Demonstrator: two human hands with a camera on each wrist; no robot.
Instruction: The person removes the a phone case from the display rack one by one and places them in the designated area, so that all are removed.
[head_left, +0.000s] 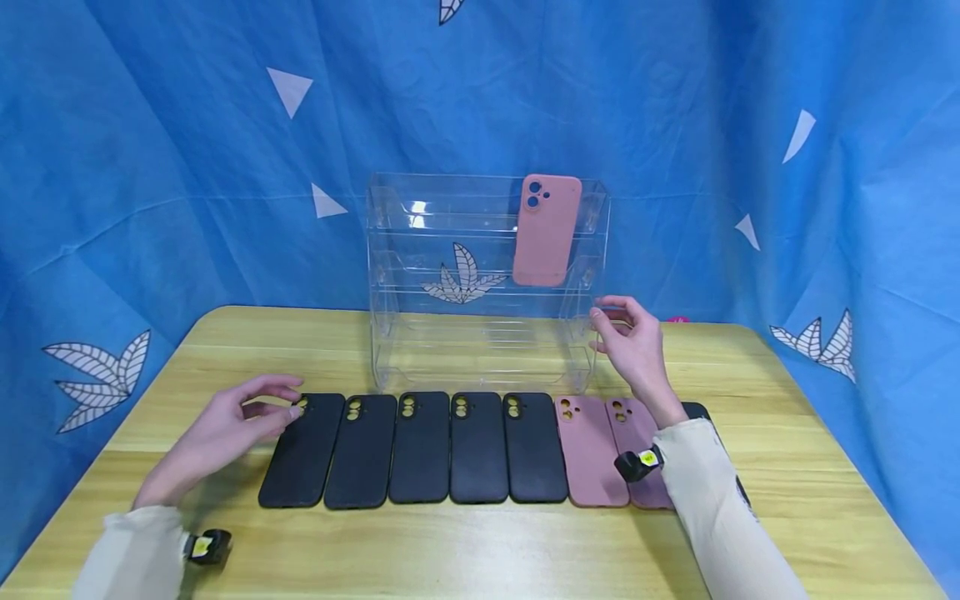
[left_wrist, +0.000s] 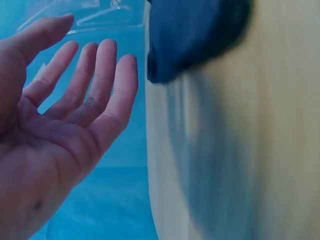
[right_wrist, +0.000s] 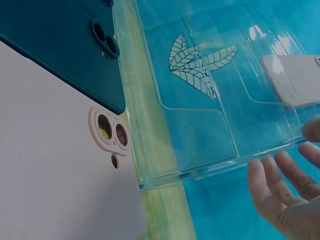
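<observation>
A clear acrylic tiered rack (head_left: 480, 362) stands on the table, with one pink phone case (head_left: 546, 237) upright in its upper right part. In front of it lies a row of phone cases: several black ones, such as the leftmost black case (head_left: 303, 454), then a pink case (head_left: 596, 458) and a mauve case (head_left: 628, 425). Another black case (head_left: 696, 411) is partly hidden under the right forearm. My left hand (head_left: 236, 421) hovers by the top of the leftmost black case, fingers loosely bent, holding nothing. At the rack's right side is my right hand (head_left: 633, 342), its fingers relaxed and holding nothing.
The wooden table (head_left: 480, 550) ends at a blue cloth backdrop (head_left: 187, 167) with leaf prints. A small bright pink item (head_left: 678, 319) shows at the table's back edge, right of the rack. Black wrist cameras sit on both sleeves.
</observation>
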